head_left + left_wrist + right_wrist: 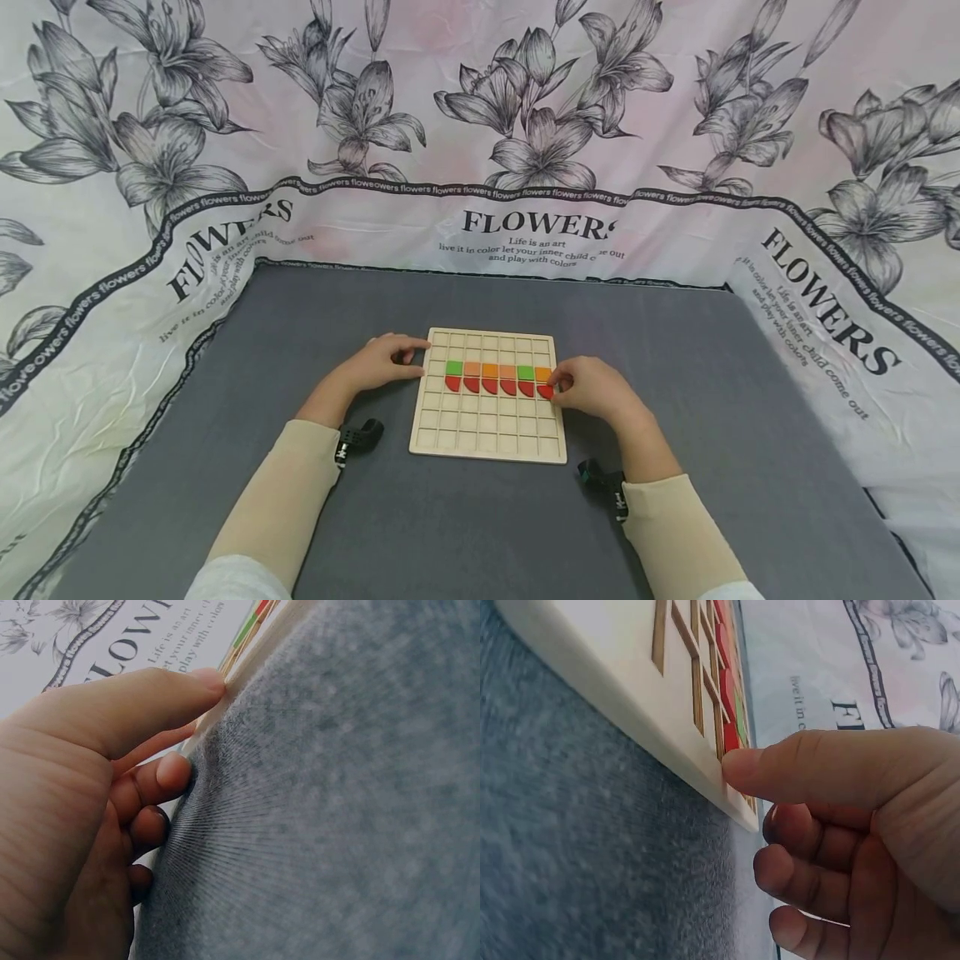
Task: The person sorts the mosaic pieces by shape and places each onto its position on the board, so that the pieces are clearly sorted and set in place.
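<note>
A square wooden grid board (457,433) lies on the grey table. Across its middle runs a row of green, light orange and orange square tiles (490,370), with a row of red quarter-circle tiles (490,387) directly below. My left hand (380,363) touches the board's left edge with thumb and index finger spread apart; the other fingers bend loosely in the left wrist view. At the right edge, my right hand (596,387) has thumb and index finger at the rightmost red quarter-circle tile (545,391), seemingly pinching it. The fingertips partly hide that tile.
Dark wrist cameras (363,435) are strapped to both wrists. The grey tabletop (480,525) surrounds the board. A white cloth with printed flowers and lettering (536,223) hangs behind and along both sides of the table.
</note>
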Tool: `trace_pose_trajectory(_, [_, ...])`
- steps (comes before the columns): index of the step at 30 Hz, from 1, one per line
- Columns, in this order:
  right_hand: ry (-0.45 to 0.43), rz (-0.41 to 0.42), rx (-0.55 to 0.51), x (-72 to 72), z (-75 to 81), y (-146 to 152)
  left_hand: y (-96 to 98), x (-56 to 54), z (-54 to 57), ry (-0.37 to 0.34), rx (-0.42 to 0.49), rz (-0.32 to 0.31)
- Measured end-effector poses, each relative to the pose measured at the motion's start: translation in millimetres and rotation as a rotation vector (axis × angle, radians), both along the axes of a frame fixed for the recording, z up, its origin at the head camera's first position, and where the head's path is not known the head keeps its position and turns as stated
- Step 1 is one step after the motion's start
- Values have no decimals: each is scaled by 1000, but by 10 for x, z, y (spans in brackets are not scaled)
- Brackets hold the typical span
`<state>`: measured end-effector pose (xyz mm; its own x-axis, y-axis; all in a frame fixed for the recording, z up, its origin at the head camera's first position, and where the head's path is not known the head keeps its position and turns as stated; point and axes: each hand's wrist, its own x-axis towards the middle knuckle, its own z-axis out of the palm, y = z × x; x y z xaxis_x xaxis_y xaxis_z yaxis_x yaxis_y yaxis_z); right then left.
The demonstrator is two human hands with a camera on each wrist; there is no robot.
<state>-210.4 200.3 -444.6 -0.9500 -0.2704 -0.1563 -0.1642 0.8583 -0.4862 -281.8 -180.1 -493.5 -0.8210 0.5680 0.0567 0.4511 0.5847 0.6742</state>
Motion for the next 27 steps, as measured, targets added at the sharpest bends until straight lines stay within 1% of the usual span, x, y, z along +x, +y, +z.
trace_pose_trajectory(2, [10, -7, 33, 8, 5, -22, -2, -8, 8, 1, 0, -5])
trace_pose_trajectory(7, [48, -13, 99, 14, 36, -117, -55, -12, 44, 7, -2, 5])
trace_pose_trajectory(12, [78, -8, 147, 11, 62, -193, -105, -3, -1, -6, -12, 0])
trace_pose_trajectory(15, [66, 10, 134, -18, 46, -244, -168, 28, -23, -14, -11, 20])
trace_pose_trajectory(18, [35, 15, 101, -53, 23, -291, -230, 61, -18, -16, -6, 45])
trace_pose_trajectory(22, [10, -3, 82, -36, 18, -283, -228, 66, -20, -15, -6, 40])
trace_pose_trajectory(24, [35, -5, 79, -3, 16, -239, -191, 60, -29, -13, -1, 26])
trace_pose_trajectory(27, [118, -33, 51, 54, 53, -124, -82, 57, -18, -43, 34, 13])
